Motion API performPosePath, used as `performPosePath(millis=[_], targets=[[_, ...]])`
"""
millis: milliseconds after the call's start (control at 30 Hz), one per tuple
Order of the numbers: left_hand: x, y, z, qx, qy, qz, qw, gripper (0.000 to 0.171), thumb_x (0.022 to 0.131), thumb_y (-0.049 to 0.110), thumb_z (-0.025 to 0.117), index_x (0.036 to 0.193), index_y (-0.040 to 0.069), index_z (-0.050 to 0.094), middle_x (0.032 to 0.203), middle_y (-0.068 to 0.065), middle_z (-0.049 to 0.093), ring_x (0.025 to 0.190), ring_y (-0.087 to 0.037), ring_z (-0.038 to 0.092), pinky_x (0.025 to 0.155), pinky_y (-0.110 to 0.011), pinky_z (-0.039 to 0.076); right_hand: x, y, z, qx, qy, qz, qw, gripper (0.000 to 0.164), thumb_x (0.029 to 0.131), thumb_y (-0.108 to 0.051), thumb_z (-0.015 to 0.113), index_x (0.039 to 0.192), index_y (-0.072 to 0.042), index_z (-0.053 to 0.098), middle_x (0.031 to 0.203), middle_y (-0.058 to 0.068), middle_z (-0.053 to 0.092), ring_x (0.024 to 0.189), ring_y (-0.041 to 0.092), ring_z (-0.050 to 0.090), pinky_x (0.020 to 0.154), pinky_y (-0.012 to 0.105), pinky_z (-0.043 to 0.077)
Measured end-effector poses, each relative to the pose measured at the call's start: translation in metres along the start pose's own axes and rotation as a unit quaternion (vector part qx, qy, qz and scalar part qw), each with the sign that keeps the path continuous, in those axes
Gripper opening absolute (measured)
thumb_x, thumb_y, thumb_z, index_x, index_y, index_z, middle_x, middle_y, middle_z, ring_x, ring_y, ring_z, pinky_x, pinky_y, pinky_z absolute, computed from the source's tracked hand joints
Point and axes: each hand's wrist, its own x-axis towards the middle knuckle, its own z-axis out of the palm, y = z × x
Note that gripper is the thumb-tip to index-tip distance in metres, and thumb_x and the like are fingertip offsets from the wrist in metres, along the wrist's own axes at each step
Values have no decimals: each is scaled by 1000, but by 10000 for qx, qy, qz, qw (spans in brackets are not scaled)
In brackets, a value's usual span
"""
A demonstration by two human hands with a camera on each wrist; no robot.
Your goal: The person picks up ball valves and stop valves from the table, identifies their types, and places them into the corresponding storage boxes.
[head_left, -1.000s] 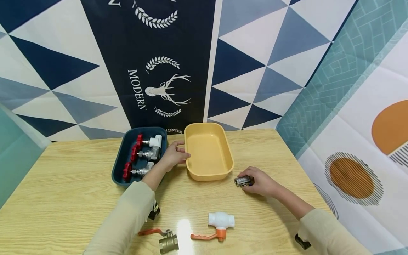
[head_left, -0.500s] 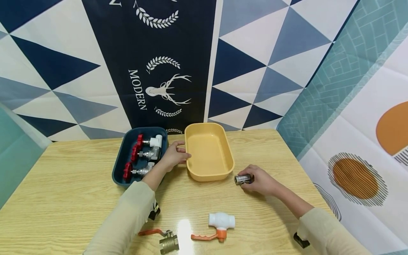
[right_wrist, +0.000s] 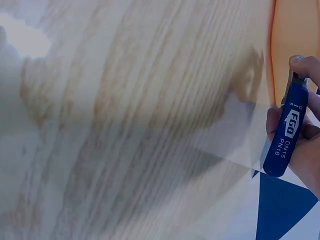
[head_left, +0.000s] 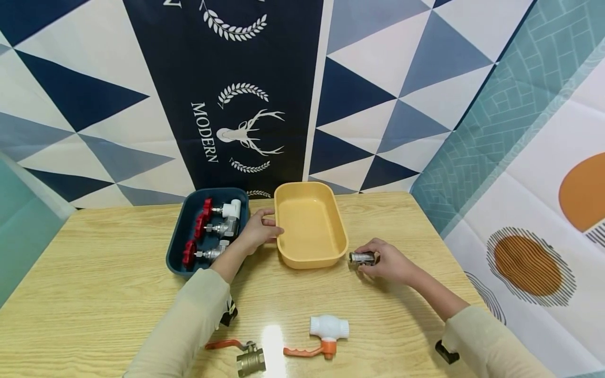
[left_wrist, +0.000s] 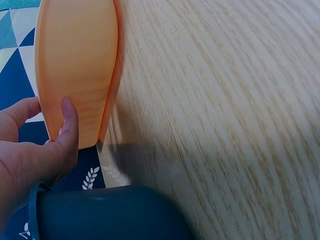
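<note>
Navy, white and grey-blue triangles pattern the wall covering point(head_left: 359, 100) behind a wood-grain table point(head_left: 113, 294). Just beside the near right corner of a yellow tray point(head_left: 309, 226) is a small valve point(head_left: 361, 258): silvery, tubular metal with a flat blue lever point(right_wrist: 285, 135) lettered FGO, DN15, PN16. From where I stand, the right hand point(head_left: 389, 262) is clamped on it, fingers and thumb together round the body. The left hand point(head_left: 255, 231) pinches the tray's left rim; the tray is smooth, round-cornered, plastic-looking. Further left, a dark blue tray point(head_left: 188, 218) contains three red-wheeled valves point(head_left: 221, 229). Nearer lie a white, orange-levered valve point(head_left: 328, 326) and a brass-coloured, red-levered valve point(head_left: 250, 362).
</note>
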Motion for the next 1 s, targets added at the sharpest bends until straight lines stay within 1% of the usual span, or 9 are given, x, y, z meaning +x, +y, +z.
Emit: performPosePath(millis=[167,300,467,700,1000], targets=[[0,0,0,-56,-34,60,10000,67,83,-3,64,142,6,33,111,-16,49,95,-27,60,83,-40,54,2,-6,-6,-90,124,-85,9998,33,77,-13,75,108,-1,66,98,11,58,83,16,54,63,20,48],[0,0,-1,-65,-39,71,9999,66,83,-3,64,141,6,33,112,-17,49,93,-25,60,82,-39,55,4,-11,-10,-157,189,-39,9997,34,77,-15,76,107,-2,67,96,10,58,81,15,53,62,20,47],[1,-1,-1,-29,-41,18,10000,66,83,-2,65,140,8,34,112,-16,50,90,-23,60,82,-39,55,6,-14,-17,-197,157,-46,9997,33,78,-12,74,108,0,66,95,11,58,79,16,52,61,20,47],[1,0,-2,-13,-34,54,10000,65,84,-1,65,140,8,34,112,-16,50,93,-25,60,82,-38,55,12,-16,-22,-158,249,-147,9995,33,79,-12,74,109,0,66,96,10,59,79,14,51,60,20,47],[1,-1,-2,-30,-56,42,10000,66,83,-2,65,141,8,34,112,-16,49,92,-24,59,83,-39,54,16,-18,-27,-301,313,-30,9991,35,78,-10,74,110,0,65,95,11,59,76,15,49,60,21,43]])
